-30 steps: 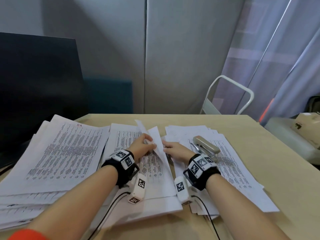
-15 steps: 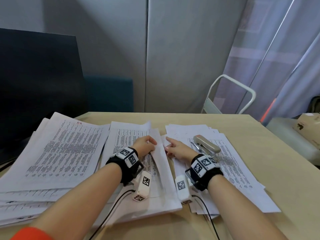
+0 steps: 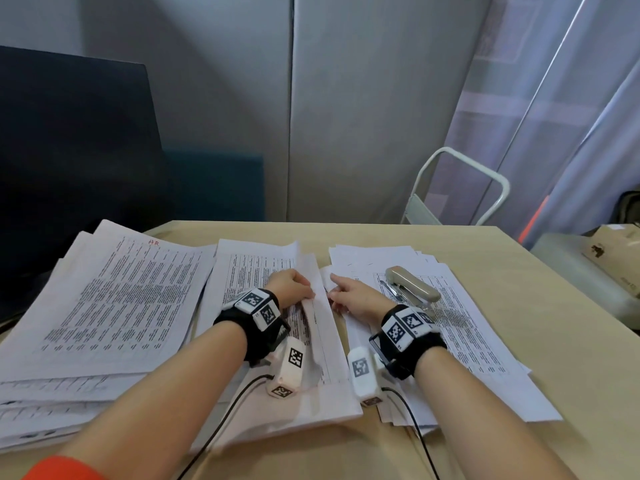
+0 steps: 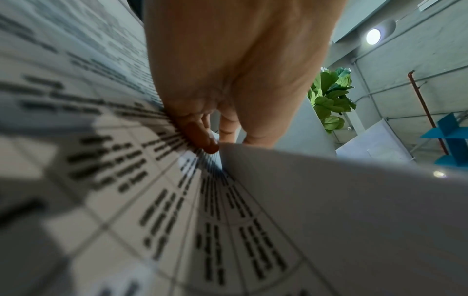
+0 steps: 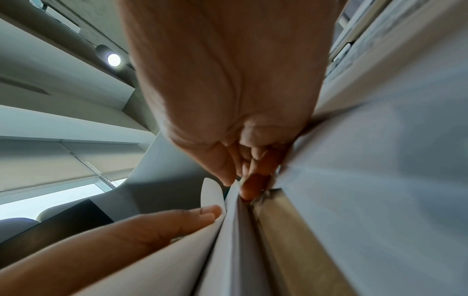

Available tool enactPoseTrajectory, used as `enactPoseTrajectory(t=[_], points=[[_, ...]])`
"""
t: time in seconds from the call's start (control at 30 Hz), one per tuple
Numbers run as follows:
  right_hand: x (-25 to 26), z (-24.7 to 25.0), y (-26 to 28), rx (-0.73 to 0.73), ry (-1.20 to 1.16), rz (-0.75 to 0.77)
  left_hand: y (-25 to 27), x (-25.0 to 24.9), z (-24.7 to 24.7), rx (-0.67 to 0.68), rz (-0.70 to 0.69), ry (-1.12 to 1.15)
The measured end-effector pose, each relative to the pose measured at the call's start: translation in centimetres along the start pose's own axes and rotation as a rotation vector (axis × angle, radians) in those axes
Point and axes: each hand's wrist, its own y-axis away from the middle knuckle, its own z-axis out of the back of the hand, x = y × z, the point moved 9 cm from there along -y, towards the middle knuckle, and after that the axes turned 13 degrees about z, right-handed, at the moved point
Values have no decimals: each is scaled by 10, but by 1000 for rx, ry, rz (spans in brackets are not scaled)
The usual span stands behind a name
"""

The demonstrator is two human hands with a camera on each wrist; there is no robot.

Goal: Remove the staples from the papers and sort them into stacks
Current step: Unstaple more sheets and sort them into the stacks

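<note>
Three stacks of printed papers lie on the table: a left stack (image 3: 121, 299), a middle stack (image 3: 256, 268) and a right stack (image 3: 478, 348). A beige stapler (image 3: 412, 287) rests on the right stack. My left hand (image 3: 294, 285) holds a turned-over sheet (image 3: 320, 306) low over the middle stack, thumb under it and fingers (image 5: 182, 220) on top. My right hand (image 3: 349, 296) sits in the gap between the middle and right stacks. Its index finger points away and its thumb and a finger (image 5: 253, 186) pinch the sheet's edge. No staple shows.
The wooden table (image 3: 540, 306) has bare room at right and along the front edge. A dark monitor (image 3: 69, 150) stands behind the left stack. A white metal frame (image 3: 485, 174) and a cardboard box (image 3: 616, 251) are beyond the table's far right corner.
The sheet that stood raised between my hands has come down and now lies low over the middle stack. Both hands have sunk with it toward the papers.
</note>
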Motion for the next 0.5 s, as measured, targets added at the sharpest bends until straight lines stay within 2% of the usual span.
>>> enactPoseTrajectory(t=[0.1,0.17,0.3,0.5], points=[[0,-3,4,55,-18,13,2,1,0,42,-9,15],[1,-1,5,33,-42,9,2,2,-2,65,-11,-9],[1,2,3,34,-41,19,4,-2,2,-16,-7,-121],[3,1,4,47,-103,23,7,-5,2,3,-24,-206]])
